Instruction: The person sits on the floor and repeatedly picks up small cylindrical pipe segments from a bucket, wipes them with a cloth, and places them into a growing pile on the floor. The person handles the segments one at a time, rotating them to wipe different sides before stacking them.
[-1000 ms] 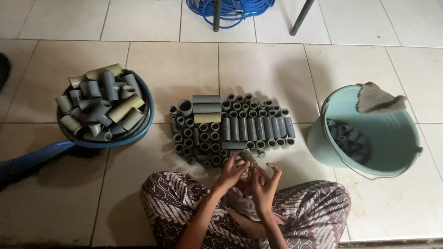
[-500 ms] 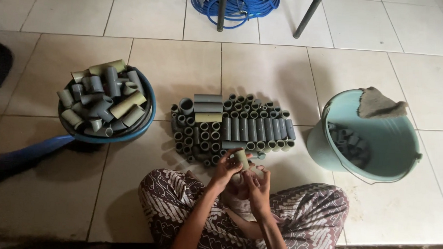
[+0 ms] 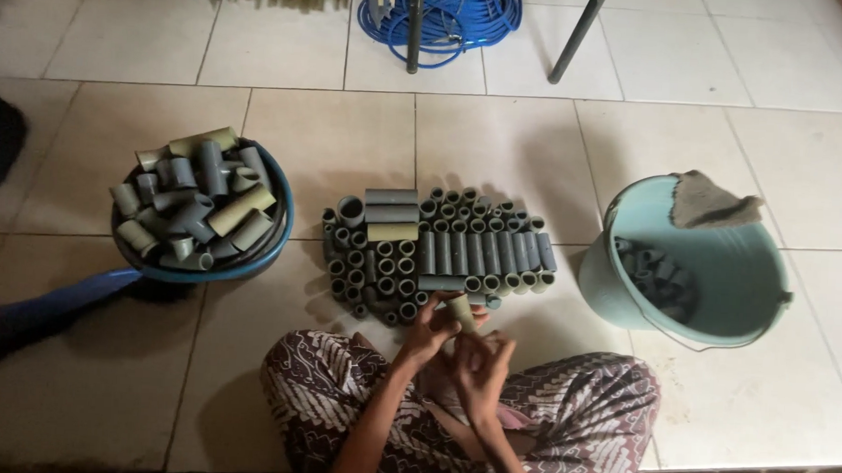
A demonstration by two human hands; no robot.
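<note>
together both hands (image 3: 459, 347) pinch a short pipe piece (image 3: 461, 311), its long axis tilted up-left toward the pile (image 3: 435, 251).

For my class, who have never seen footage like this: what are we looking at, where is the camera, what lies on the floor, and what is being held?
There is no machine here. A person sits on a tiled floor, and the one camera is worn on the head, looking down at the hands. The left hand holds a short tube piece; the right hand is just beside it, though what its fingers touch is unclear. In front lies a neat cluster of short grey tube pieces, some upright, some on their sides. At picture left a blue basin is heaped with larger pieces. At picture right a pale green bucket holds a few pieces, with a cloth on its rim. Blue coiled hose lies farther back.
</note>
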